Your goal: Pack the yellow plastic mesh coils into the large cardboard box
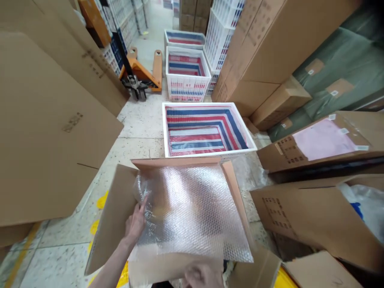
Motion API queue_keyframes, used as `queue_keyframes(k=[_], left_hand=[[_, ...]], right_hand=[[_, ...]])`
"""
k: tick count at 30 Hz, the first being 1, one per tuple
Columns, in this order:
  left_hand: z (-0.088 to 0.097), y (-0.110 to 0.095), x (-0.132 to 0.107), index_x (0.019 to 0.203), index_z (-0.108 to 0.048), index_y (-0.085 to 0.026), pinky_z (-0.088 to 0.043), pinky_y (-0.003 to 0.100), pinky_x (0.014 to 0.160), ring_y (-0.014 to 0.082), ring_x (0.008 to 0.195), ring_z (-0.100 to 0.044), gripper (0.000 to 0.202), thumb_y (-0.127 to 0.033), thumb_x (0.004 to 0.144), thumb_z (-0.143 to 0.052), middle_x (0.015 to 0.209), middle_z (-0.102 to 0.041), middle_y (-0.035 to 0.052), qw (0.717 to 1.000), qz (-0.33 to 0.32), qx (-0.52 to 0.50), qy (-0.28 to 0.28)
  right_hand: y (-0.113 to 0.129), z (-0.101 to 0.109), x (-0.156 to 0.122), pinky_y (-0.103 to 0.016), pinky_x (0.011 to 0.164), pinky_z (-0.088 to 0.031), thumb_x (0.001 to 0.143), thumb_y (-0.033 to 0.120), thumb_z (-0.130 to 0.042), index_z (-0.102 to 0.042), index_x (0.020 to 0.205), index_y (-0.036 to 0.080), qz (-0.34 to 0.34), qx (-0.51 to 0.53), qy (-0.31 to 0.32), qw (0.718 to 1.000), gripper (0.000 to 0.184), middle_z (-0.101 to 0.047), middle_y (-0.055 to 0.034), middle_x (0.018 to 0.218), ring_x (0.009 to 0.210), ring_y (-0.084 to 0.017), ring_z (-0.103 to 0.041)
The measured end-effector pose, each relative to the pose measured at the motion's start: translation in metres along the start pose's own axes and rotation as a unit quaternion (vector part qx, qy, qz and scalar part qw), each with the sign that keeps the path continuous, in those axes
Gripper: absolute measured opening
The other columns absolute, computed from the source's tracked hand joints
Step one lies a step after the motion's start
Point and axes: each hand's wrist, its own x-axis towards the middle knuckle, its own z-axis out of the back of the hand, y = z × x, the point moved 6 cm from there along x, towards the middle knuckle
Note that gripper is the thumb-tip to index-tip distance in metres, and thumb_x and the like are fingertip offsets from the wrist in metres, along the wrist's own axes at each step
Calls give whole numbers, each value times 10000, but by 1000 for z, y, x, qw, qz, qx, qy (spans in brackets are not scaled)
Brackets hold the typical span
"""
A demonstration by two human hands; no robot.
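Observation:
In front of me is an open cardboard box (105, 228) with its flaps spread. A sheet of bubble wrap (192, 208) lies over its top, and the contents beneath are blurred. My left hand (136, 222) is at the sheet's left edge; its index finger is stretched out and touches the crumpled plastic. My right hand (204, 276) is low in the view, by the near flap (162, 270). It is smeared by motion with its fingers partly hidden, so I cannot make out a grip.
Beyond the box stands a white crate (210, 153) lined with striped sheeting, with more crates (189, 86) behind. An orange pallet jack (144, 74) is at the back left. Large cartons (45, 132) rise on the left, and open cartons (303, 212) stand on the right.

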Motion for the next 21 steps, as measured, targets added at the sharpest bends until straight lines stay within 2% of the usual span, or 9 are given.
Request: queue_keyframes(k=[2, 3, 5, 6, 8, 10, 14, 18, 21], left_hand=[[-4, 0, 2, 1694, -210, -376, -590, 404, 876, 257, 978, -782, 817, -97, 937, -343, 1660, -486, 105, 1000, -4, 12, 14], [-8, 0, 4, 1694, -222, -355, -589, 396, 877, 255, 981, -782, 822, -98, 926, -366, 1669, -470, 111, 1000, -2, 17, 23], [-18, -1, 13, 1702, -206, -290, -589, 387, 890, 266, 1015, -780, 849, -101, 902, -415, 1676, -451, 140, 999, 0, 25, 46], [-25, -2, 19, 1706, -188, -257, -588, 387, 903, 275, 1040, -778, 861, -95, 894, -426, 1670, -453, 160, 998, -1, 31, 55], [-45, -4, 39, 1709, -151, -207, -585, 400, 930, 295, 1081, -774, 878, -76, 885, -424, 1655, -457, 207, 996, -4, 47, 71], [-70, -4, 64, 1710, -118, -190, -583, 423, 949, 314, 1103, -772, 881, -59, 888, -406, 1646, -457, 244, 995, -4, 63, 81], [-125, 1, 121, 1693, -162, -182, -575, 422, 979, 320, 1153, -761, 821, -62, 910, -381, 1651, -458, 251, 991, -3, 83, 102], [-173, 10, 174, 1453, -537, -129, -581, 408, 947, 323, 1126, -769, 529, -115, 961, -342, 1477, -638, 236, 986, 3, 97, 135], [-207, 18, 207, 1260, -676, -143, -580, 398, 952, 331, 1150, -761, 400, -168, 961, -413, 1320, -742, 224, 982, 6, 91, 165]], right_hand=[[41, 6, 18, -612, 1245, -403, 744, 431, -795, -768, 1187, 403, 86, -70, -4, 994, 445, -702, -8, 1438, 1500, -380, -495], [62, 10, 34, -605, 1333, -246, 780, 390, -783, -700, 1344, 414, 141, -114, -8, 983, 570, -573, 19, 1601, 1602, -353, -342], [98, 12, 75, -693, 1333, -122, 862, 302, -707, -486, 1582, 362, 270, -376, -45, 885, 756, -331, -22, 1763, 1659, -371, -179], [103, 13, 103, -714, 1325, -105, 842, 268, -739, -440, 1616, 325, 280, -473, -55, 833, 831, -286, -53, 1780, 1661, -394, -152], [91, 18, 163, -721, 1312, -148, 813, 279, -810, -388, 1645, 282, 248, -601, -58, 758, 933, -269, -102, 1782, 1650, -428, -173], [63, 23, 219, -706, 1306, -190, 802, 354, -855, -354, 1661, 282, 207, -655, -51, 725, 997, -269, -118, 1781, 1640, -440, -200], [8, 25, 304, -686, 1296, -221, 807, 447, -861, -337, 1669, 270, 163, -683, -42, 711, 1024, -338, -156, 1748, 1622, -455, -242], [-19, 20, 374, -654, 1292, -247, 813, 399, -849, -326, 1673, 241, 135, -703, -32, 698, 1019, -333, -173, 1747, 1618, -447, -246], [-29, 23, 424, -595, 1263, -329, 810, 312, -840, -262, 1694, 261, 127, -721, -28, 680, 1057, -267, -158, 1775, 1589, -434, -304]])
